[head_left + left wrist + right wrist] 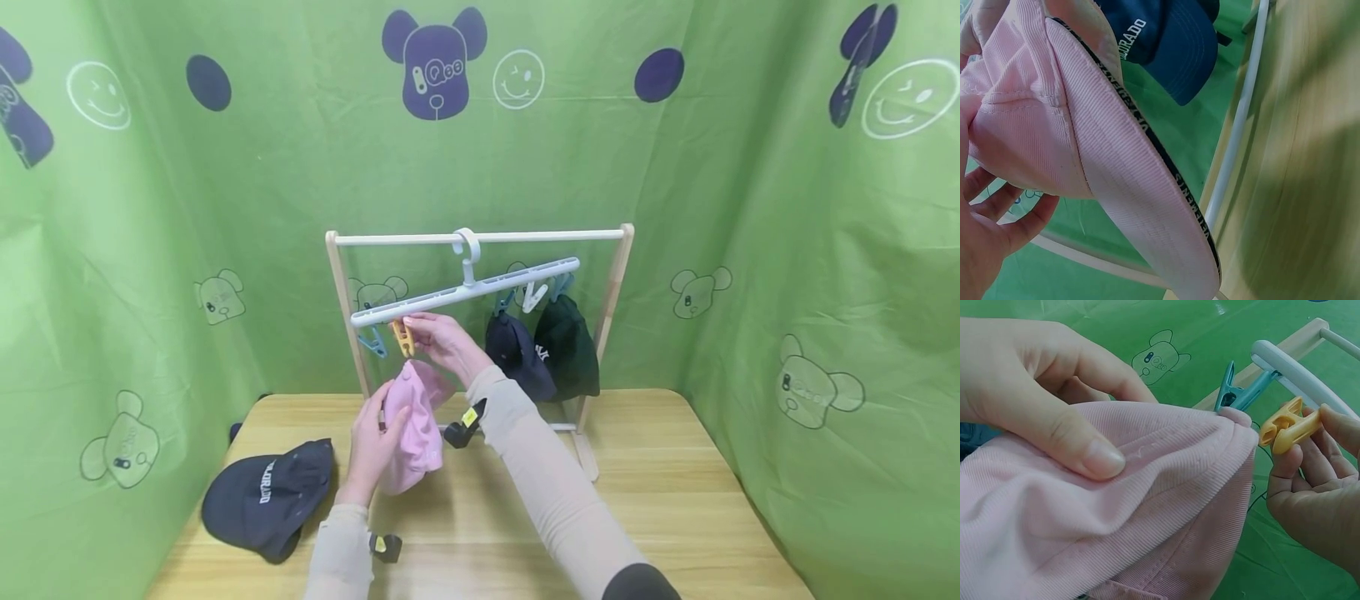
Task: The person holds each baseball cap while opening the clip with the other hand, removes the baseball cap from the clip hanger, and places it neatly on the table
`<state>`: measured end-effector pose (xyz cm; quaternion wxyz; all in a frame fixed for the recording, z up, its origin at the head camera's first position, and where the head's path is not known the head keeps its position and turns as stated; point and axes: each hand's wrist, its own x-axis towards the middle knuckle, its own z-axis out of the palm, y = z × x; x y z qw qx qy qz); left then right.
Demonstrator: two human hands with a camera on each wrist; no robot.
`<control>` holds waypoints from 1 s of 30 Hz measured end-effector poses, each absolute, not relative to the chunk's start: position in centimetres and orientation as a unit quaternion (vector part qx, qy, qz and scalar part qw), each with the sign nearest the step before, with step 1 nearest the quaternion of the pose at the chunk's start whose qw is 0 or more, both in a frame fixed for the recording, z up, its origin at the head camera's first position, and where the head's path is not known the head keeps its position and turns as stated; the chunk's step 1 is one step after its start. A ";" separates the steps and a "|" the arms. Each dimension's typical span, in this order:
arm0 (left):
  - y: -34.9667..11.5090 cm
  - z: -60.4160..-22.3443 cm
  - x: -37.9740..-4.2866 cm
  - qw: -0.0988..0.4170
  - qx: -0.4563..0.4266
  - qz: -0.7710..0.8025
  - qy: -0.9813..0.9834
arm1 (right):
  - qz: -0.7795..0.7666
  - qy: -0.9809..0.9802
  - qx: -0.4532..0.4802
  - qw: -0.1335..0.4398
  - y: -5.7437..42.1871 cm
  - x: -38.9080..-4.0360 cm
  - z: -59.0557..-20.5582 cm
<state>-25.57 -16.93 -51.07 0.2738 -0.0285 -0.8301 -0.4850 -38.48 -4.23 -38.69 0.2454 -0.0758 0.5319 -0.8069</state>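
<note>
My left hand (372, 440) grips a pink cap (412, 429) by its crown, the thumb pressing the fabric in the right wrist view. The cap's top, with its button, points up toward a yellow clip (403, 338) below the left part of a light-blue hanger (465, 292). With thumb and fingertips my right hand (442, 340) pinches that clip by its handles. In the right wrist view the yellow clip (1288, 428) is right beside the cap's top. A blue clip (372, 342) hangs at the hanger's left end. The cap's brim (1141, 169) shows in the left wrist view.
The tilted hanger hooks over the white bar (555, 237) of a wooden rack. Clipped on its right side are a navy cap (517, 354) and a dark green cap (567, 350), near a white clip (534, 297). A dark cap (266, 496) lies on the table's left.
</note>
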 end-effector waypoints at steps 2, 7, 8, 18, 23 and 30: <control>-17.0 -51.1 -25.5 0.277 -0.030 -0.484 -0.830 | -0.807 0.530 -0.078 0.246 -4.2 -38.4 -38.7; -17.0 -50.9 -25.3 0.279 -0.027 -0.485 -0.828 | -0.808 0.528 -0.083 0.248 -4.2 -38.5 -38.7; -17.0 -50.8 -25.2 0.277 -0.025 -0.486 -0.829 | -0.808 0.528 -0.083 0.249 -4.1 -38.5 -38.7; -17.2 -50.5 -24.8 0.282 -0.025 -0.481 -0.830 | -0.806 0.526 -0.079 0.259 -4.1 -38.5 -38.7; -17.3 -50.5 -24.7 0.288 -0.031 -0.481 -0.828 | -0.807 0.525 -0.078 0.258 -4.1 -38.5 -38.8; -17.6 -50.6 -24.6 0.294 -0.027 -0.477 -0.828 | -0.807 0.524 -0.075 0.262 -4.1 -38.5 -39.0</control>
